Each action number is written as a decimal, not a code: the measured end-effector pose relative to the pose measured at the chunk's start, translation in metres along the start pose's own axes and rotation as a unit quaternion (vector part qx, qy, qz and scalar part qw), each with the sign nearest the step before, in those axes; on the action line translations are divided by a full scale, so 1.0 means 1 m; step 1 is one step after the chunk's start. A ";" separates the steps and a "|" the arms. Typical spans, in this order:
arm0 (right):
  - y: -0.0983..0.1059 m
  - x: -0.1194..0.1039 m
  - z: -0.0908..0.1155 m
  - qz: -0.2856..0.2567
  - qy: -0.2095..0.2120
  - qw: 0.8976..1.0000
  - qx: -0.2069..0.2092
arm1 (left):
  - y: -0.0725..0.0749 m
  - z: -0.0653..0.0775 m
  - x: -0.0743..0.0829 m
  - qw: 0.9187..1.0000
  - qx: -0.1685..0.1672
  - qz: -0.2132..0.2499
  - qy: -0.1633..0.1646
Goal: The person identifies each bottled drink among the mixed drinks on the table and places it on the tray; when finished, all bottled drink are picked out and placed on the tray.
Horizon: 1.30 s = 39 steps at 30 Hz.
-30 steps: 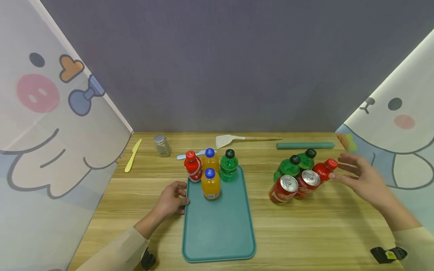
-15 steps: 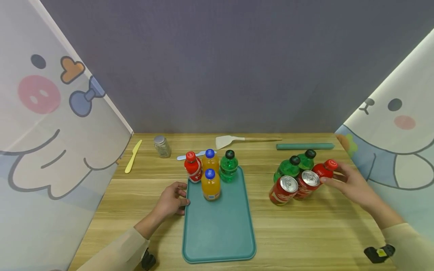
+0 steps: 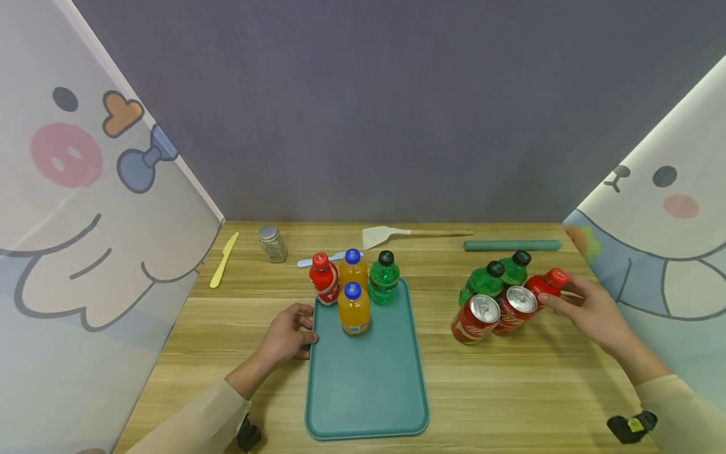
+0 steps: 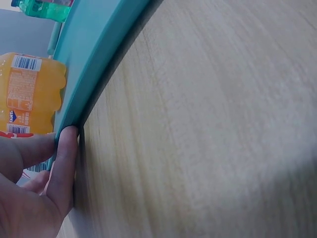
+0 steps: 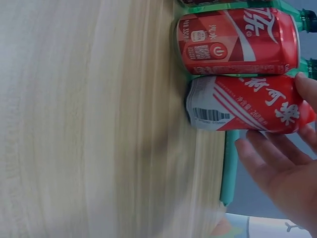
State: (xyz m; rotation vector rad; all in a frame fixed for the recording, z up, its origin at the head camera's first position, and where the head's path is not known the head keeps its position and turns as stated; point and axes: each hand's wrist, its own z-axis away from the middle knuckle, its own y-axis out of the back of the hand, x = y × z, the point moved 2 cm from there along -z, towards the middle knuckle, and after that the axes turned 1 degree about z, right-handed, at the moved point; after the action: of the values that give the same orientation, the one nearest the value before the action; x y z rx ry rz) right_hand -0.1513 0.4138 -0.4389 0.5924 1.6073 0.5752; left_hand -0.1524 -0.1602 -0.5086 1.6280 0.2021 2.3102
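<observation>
My left hand (image 3: pixel 287 334) is at the left rim of the teal tray (image 3: pixel 365 384), pinching the edge between thumb and fingers. On the tray's far part stand a red bottle (image 3: pixel 324 284), two orange soda bottles (image 3: pixel 354 314) with blue caps and a green bottle (image 3: pixel 384 282). My right hand (image 3: pixel 592 315) grips an upright red cola bottle (image 5: pixel 247 105), thumb near its shoulder and fingers along the opposite side. Right beside that bottle are two red cola cans (image 3: pixel 475 320) and two green bottles (image 3: pixel 482 282) with black caps.
Along the back of the wooden table (image 3: pixel 510 391) lie a white spatula (image 3: pixel 380 236), a teal rod (image 3: pixel 512 245) and a light blue knife (image 3: pixel 306 262). A lidded glass jar (image 3: pixel 273 247) and a yellow knife (image 3: pixel 224 260) are at back left. Patterned panels stand on both sides.
My right hand has moved left onto the red cola bottle and its fingers have closed around it. The left hand and the tray have stayed in place.
</observation>
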 end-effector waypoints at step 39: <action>0.065 -0.074 0.014 0.049 -0.036 0.982 0.177 | 0.001 0.005 0.005 1.000 -0.006 -0.001 -0.005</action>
State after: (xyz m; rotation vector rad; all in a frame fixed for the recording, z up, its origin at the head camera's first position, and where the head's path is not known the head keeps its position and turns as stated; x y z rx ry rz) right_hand -0.1265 0.4128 -0.3428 0.9509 1.6288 0.3348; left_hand -0.1497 -0.1598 -0.5026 1.6326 0.1870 2.2958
